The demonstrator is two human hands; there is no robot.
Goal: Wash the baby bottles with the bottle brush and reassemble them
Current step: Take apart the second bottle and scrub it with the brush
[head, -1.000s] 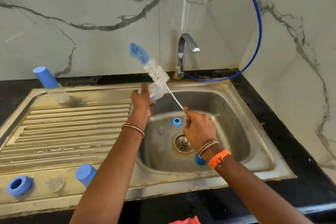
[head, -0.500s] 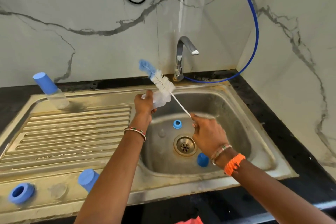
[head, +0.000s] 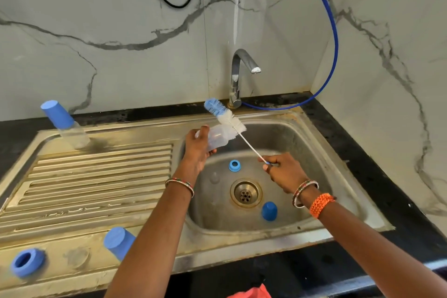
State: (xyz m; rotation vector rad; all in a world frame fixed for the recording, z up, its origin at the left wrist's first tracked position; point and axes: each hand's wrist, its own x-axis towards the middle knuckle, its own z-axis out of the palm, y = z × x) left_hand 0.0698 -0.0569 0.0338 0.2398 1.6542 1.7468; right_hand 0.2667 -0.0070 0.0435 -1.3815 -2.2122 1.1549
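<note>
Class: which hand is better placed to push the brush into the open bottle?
Right. The right hand grips the bottle brush handle; the left hand holds the open bottle beside the bristles.

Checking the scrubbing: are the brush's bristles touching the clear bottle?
Touching. The head view shows the bottle brush's white bristles pressed against the clear bottle's mouth end, held by the left hand.

Bright, even daylight fills the scene, leaving a pale streak of glare on the wall [head: 238,2] above the tap [head: 238,72]. Shadows are soft. Straight lines bow toward the edges, and the blue ring [head: 27,262] at lower left is slightly blurred.
</note>
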